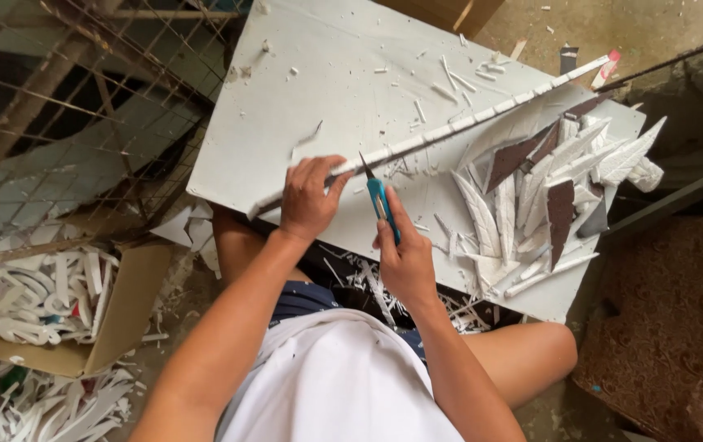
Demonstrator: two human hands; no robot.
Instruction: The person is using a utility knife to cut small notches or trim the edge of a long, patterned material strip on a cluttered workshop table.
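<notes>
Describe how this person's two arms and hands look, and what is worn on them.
Both forearms are bare to above the elbow; no sleeves reach them. The left hand and the right hand wear no gloves, and no rings, watch or bracelets show. The fingernails look short. The white shirt covers only the torso.

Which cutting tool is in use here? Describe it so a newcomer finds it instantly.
Start at the big white board across the person's lap. Near its front edge, the right hand holds a slim blue-handled knife, blade against a long white strip. It is the only blue item there.
</notes>
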